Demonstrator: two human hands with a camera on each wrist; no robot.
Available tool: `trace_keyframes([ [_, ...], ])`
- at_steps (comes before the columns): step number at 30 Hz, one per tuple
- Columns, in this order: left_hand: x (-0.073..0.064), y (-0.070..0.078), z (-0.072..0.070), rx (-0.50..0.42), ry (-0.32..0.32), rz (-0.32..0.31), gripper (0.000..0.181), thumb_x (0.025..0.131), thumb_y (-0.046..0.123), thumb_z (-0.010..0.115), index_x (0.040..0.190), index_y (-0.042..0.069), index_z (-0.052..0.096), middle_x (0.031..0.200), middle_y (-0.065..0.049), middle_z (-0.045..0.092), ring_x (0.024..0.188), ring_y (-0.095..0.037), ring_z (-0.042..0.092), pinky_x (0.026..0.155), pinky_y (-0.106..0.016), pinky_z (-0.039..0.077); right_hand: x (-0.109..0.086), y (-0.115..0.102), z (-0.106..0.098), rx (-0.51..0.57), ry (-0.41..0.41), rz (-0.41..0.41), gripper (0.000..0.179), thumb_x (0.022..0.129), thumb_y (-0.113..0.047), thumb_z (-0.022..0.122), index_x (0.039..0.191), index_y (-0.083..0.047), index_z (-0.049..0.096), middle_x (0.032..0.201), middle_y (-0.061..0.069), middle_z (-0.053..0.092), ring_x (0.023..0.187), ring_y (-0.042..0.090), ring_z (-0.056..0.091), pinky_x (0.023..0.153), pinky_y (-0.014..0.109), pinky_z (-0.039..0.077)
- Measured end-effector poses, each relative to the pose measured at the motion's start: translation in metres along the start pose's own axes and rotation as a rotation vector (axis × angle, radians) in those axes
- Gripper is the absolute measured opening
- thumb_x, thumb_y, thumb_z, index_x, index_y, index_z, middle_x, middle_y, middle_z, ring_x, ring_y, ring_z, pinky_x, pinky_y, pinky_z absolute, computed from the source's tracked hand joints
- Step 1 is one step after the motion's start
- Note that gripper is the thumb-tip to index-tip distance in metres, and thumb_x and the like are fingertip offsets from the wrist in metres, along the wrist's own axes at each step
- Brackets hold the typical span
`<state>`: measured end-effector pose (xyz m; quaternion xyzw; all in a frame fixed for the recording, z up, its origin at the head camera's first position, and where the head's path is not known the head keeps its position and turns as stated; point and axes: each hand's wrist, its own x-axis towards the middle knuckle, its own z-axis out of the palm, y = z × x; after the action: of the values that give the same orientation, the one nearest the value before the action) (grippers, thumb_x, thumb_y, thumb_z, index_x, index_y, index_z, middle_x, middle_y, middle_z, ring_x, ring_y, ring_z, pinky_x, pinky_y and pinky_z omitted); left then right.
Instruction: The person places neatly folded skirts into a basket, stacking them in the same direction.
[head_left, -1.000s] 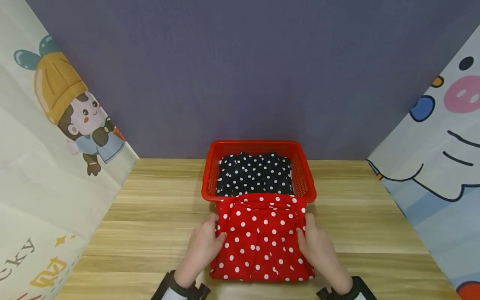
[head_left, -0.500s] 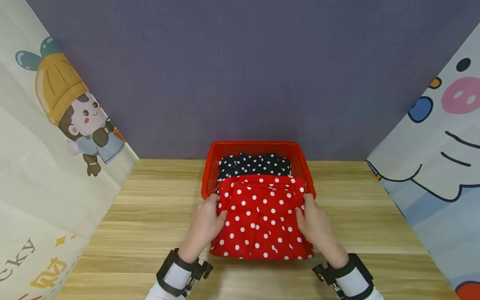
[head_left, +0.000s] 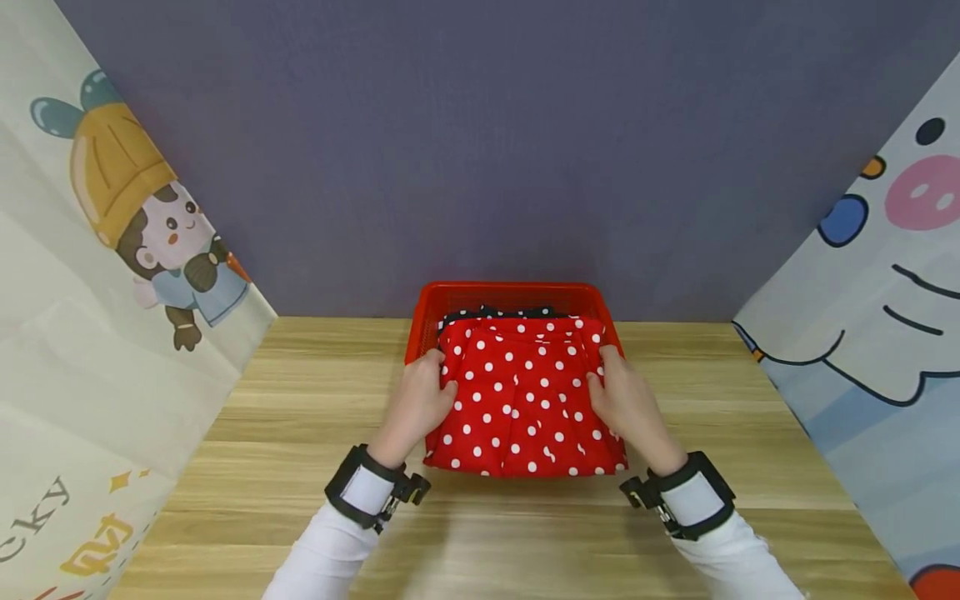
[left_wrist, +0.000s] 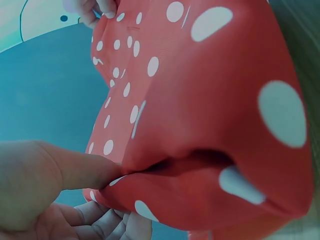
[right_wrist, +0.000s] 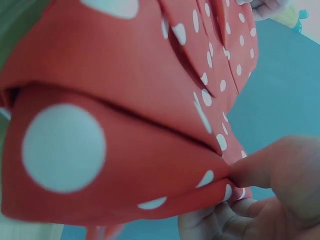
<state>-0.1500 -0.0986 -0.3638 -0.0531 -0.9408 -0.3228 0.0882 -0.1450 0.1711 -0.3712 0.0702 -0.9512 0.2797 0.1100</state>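
A folded red cloth garment with white polka dots hangs between both hands, spread over the red plastic basket. At its left side the left hand pinches the edge, thumb on top and fingers beneath, as the left wrist view shows. The right hand grips the opposite side in the same way; its thumb presses the fabric in the right wrist view. A strip of black cloth with white dots peeks out behind, inside the basket. The basket's front is hidden under the red garment.
The basket stands on a wooden table against a dark grey-blue panel. Printed cartoon sheets flank the table on both sides.
Both hands have carried the red dotted garment forward, away from the body, over the basket. It now covers most of the black dotted cloth that was showing before.
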Motion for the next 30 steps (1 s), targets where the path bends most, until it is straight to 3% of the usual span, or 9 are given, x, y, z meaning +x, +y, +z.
trace_keyframes([
  [11,0.033,0.006,-0.009,0.035,-0.003,0.024,0.037,0.080,0.012,0.067,0.111,-0.005,0.055,0.094,-0.017,0.064,0.077,-0.026,0.063,0.063,-0.037,0.055,0.034,-0.001,-0.013,-0.054,0.002,-0.051,0.039,0.086,-0.008,0.056,0.116,0.009,0.039,0.091,0.027,0.059,0.070,0.035,0.062,0.058,0.046,0.054],
  [17,0.053,0.008,-0.015,0.038,-0.035,0.005,0.034,0.081,0.012,0.066,0.108,-0.005,0.054,0.091,-0.017,0.064,0.076,-0.026,0.063,0.064,-0.036,0.055,0.053,-0.004,-0.017,-0.065,-0.004,-0.055,0.040,0.086,-0.009,0.056,0.117,0.011,0.039,0.096,0.028,0.058,0.077,0.038,0.062,0.064,0.049,0.053],
  [30,0.088,0.011,-0.022,0.056,-0.095,-0.039,0.023,0.081,0.014,0.065,0.096,-0.001,0.055,0.083,-0.014,0.063,0.072,-0.025,0.064,0.062,-0.035,0.055,0.089,-0.010,-0.022,-0.058,-0.113,0.044,0.044,0.088,-0.011,0.054,0.122,0.009,0.035,0.105,0.029,0.056,0.087,0.040,0.062,0.073,0.053,0.051],
])
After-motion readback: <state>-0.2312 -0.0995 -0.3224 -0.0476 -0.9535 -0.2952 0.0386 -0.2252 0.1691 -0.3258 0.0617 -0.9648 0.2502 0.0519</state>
